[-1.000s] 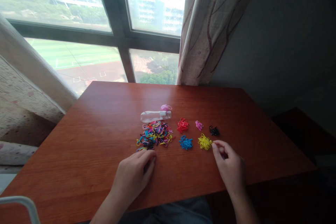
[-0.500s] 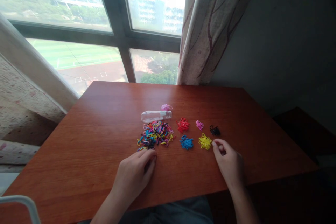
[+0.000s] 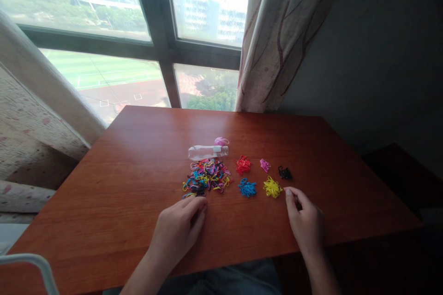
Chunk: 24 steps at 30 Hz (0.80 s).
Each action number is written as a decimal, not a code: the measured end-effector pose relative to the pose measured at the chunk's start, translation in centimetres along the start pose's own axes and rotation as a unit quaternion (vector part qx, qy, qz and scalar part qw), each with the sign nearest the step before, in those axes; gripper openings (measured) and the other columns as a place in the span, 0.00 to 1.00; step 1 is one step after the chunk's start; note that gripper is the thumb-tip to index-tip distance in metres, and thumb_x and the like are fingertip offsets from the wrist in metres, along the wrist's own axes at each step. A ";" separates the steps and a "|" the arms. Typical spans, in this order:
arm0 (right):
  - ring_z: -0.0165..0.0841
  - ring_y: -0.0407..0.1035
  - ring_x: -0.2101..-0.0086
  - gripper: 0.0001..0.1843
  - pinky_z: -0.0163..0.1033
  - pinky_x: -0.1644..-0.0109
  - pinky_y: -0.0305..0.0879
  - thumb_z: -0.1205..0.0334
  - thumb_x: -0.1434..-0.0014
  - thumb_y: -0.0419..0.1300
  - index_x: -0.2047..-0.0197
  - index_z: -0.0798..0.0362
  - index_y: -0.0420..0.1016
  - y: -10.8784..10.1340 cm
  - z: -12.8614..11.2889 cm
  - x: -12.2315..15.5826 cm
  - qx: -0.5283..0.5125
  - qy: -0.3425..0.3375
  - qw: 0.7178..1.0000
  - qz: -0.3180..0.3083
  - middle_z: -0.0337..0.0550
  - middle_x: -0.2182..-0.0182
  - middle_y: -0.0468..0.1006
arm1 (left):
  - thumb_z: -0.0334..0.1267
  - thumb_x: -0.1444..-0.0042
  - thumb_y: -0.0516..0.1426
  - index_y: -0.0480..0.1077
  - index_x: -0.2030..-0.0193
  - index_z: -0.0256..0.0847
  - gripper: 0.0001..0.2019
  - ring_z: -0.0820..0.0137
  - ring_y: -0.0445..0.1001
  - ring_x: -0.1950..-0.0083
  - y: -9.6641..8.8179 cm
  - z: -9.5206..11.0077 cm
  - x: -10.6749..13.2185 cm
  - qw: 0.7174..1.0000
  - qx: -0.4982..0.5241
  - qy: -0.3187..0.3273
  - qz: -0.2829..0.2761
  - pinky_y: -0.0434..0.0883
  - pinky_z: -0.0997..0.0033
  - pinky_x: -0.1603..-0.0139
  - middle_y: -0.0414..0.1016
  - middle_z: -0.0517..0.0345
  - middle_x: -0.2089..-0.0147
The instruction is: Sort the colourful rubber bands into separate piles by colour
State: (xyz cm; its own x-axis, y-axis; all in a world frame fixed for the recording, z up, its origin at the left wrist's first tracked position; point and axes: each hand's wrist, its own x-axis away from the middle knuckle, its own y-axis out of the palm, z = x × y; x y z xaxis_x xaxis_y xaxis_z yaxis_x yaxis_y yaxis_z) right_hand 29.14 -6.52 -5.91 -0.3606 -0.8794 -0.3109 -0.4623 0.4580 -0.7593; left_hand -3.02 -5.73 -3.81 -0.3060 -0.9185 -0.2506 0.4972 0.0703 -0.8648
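My left hand (image 3: 180, 227) rests on the table with its fingers curled together, at the near edge of a mixed heap of coloured rubber bands (image 3: 210, 176). Whatever its fingertips may hold is hidden. My right hand (image 3: 305, 218) has thumb and forefinger pinched at the right edge of a small pile of yellow rubber bands (image 3: 272, 187); I cannot make out what is between them. Around it lie separate piles of blue rubber bands (image 3: 247, 188), red rubber bands (image 3: 243, 165), pink rubber bands (image 3: 265, 165) and black rubber bands (image 3: 285, 173).
A clear plastic bottle (image 3: 206, 152) lies on its side behind the mixed heap, with a pink translucent item (image 3: 221, 141) just beyond it. The wooden table (image 3: 138, 147) reaches to a window between curtains (image 3: 273, 46). A pale curved bar (image 3: 34, 260) stands at lower left.
My right hand has drawn slightly right, away from the yellow pile. My left hand stays nearly where it was. The whole view has shifted a little.
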 end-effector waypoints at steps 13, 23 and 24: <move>0.33 0.76 0.67 0.13 0.34 0.60 0.67 0.63 0.33 0.50 0.61 0.51 0.77 3.9 -9.3 4.1 -0.159 -0.169 0.964 -0.129 0.43 0.67 0.81 | 0.39 0.37 0.52 0.74 0.60 0.44 0.09 0.69 0.82 0.65 -0.6 -0.9 1.0 0.994 -0.009 -0.035 0.107 0.74 0.74 0.66 0.83 0.61 0.62; 0.34 0.74 0.65 0.12 0.34 0.59 0.63 0.66 0.34 0.51 0.62 0.50 0.76 4.5 -10.2 4.4 -0.140 -0.185 0.955 -0.187 0.42 0.67 0.80 | 0.43 0.37 0.53 0.74 0.58 0.47 0.10 0.66 0.82 0.61 -0.3 -0.4 0.9 0.991 -0.098 -0.068 0.053 0.71 0.72 0.68 0.83 0.62 0.59; 0.34 0.74 0.65 0.12 0.34 0.59 0.63 0.66 0.34 0.51 0.62 0.50 0.76 4.5 -10.2 4.4 -0.139 -0.185 0.954 -0.189 0.42 0.67 0.80 | 0.43 0.37 0.53 0.74 0.58 0.47 0.10 0.66 0.82 0.62 -0.3 -0.3 0.8 0.991 -0.102 -0.068 0.047 0.71 0.72 0.68 0.83 0.63 0.59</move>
State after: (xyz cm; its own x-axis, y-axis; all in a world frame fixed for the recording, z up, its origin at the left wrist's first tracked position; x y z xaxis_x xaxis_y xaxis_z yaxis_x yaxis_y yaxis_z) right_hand 17.26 -7.00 -4.83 0.1614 -0.9507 -0.2648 -0.7178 0.0711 -0.6926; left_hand -3.61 -6.38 -3.87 -0.1464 -0.9473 -0.2848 0.3391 0.2224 -0.9141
